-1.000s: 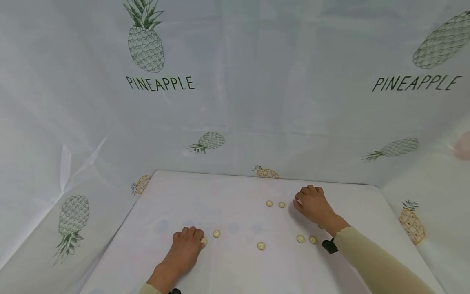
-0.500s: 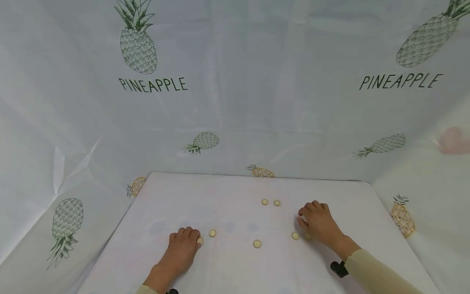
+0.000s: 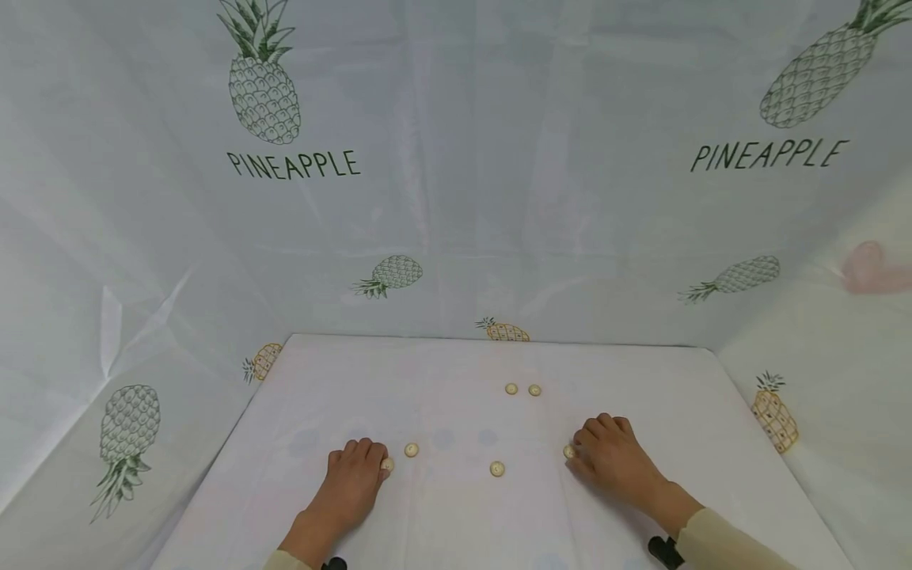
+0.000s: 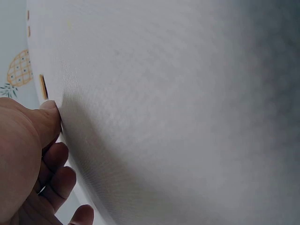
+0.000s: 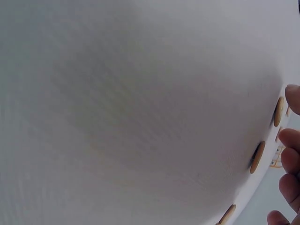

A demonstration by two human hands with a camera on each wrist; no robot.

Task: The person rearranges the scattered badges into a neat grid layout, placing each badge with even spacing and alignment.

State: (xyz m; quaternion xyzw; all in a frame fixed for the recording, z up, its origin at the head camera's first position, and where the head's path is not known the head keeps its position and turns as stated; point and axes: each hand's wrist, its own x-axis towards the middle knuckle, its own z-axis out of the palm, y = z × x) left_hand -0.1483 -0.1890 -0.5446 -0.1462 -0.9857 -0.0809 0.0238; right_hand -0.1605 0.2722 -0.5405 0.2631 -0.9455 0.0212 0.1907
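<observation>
My left hand (image 3: 356,481) lies low on the white table with fingers bent. A small round pale wooden disc (image 3: 387,465) is pinched at its thumb and forefinger; in the left wrist view the disc is mostly hidden behind the thumb (image 4: 48,119). Just beyond it lies a second disc (image 3: 411,450). My right hand (image 3: 614,459) is lowered over several discs, thumb and fingers bent and apart. One disc (image 3: 569,451) shows at its fingertips. In the right wrist view that disc (image 5: 279,111) sits by the thumb, with two more discs (image 5: 258,157) closer in, hidden from the head view.
Two discs (image 3: 511,389) lie side by side farther back, and a single disc (image 3: 496,469) lies between the hands. The table (image 3: 456,526) has a white cover. Pineapple-printed white sheeting (image 3: 456,198) rises at the back and sides.
My right hand has come from beside the two far discs toward the front, down to the nearer discs, covering two of them. The left hand has stayed at its disc. The head view has shifted slightly.
</observation>
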